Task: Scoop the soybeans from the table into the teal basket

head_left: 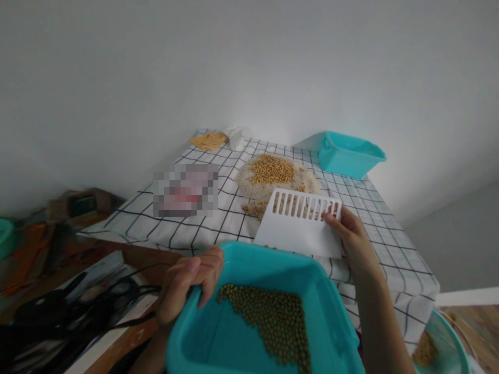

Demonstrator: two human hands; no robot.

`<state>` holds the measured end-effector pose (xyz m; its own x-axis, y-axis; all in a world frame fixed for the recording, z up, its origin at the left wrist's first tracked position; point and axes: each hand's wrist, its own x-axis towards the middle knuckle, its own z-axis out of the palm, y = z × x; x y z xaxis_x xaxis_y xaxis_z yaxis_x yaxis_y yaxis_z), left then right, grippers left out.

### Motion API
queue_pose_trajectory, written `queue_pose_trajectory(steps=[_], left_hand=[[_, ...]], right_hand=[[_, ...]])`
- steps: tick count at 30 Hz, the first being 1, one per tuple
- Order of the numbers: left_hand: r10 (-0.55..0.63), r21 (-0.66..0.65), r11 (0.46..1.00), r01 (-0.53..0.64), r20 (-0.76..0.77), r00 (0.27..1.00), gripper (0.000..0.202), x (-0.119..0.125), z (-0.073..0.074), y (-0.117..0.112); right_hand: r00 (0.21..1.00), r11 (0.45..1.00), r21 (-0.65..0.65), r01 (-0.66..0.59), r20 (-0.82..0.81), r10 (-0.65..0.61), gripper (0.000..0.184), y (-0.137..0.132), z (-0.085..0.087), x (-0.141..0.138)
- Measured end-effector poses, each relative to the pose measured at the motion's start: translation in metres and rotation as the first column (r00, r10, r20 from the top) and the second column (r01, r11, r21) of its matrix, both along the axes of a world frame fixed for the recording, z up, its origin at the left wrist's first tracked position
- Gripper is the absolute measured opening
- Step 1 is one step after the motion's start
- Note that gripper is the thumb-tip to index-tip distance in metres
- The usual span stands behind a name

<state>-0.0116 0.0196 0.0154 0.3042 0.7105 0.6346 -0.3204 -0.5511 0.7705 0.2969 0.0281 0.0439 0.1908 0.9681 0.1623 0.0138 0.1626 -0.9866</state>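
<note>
My left hand (193, 278) is wrapped around the left rim of a teal plastic bin (268, 254) held at the front edge of the table. A layer of round yellow-brown beans (268, 317), like soybeans, lies on the bin's floor. Pinched at its right side by my right hand (349, 234) is a white plastic board (300, 228) with a row of slots along its top. The board is tilted just beyond the bin's far rim. Behind it, a heap of golden beans (273, 169) rests on pale grains (245, 179) that look like rice; the board hides the heap's near part.
A second teal bin (351, 153) stands at the table's back right. A yellow cloth (208, 140) and a white crumpled item (234, 137) lie at the back left, on the checked tablecloth (218, 228). Dark cables and gear (78, 311) lie lower left; a teal-rimmed tub (454, 327) stands lower right.
</note>
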Motion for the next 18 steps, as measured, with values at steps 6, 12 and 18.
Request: queue_pose_trajectory(steps=[6, 12, 18], left_hand=[[0.018, -0.004, 1.0, -0.018, -0.006, 1.0, 0.06, 0.0008, 0.0019, -0.0007], [0.013, 0.003, 1.0, -0.013, -0.005, 1.0, 0.06, -0.0003, 0.0032, 0.0001], [0.021, -0.007, 1.0, -0.021, 0.0, 1.0, 0.06, 0.0013, 0.0039, -0.0012]], right_hand=[[0.997, 0.998, -0.047, 0.049, -0.053, -0.052, 0.025, -0.0042, 0.0017, -0.0002], [0.976, 0.978, 0.015, 0.207, -0.071, -0.205, 0.026, -0.0027, -0.0055, 0.0072], [0.99, 0.99, -0.006, 0.141, -0.007, -0.141, 0.022, -0.0039, -0.0035, 0.0045]])
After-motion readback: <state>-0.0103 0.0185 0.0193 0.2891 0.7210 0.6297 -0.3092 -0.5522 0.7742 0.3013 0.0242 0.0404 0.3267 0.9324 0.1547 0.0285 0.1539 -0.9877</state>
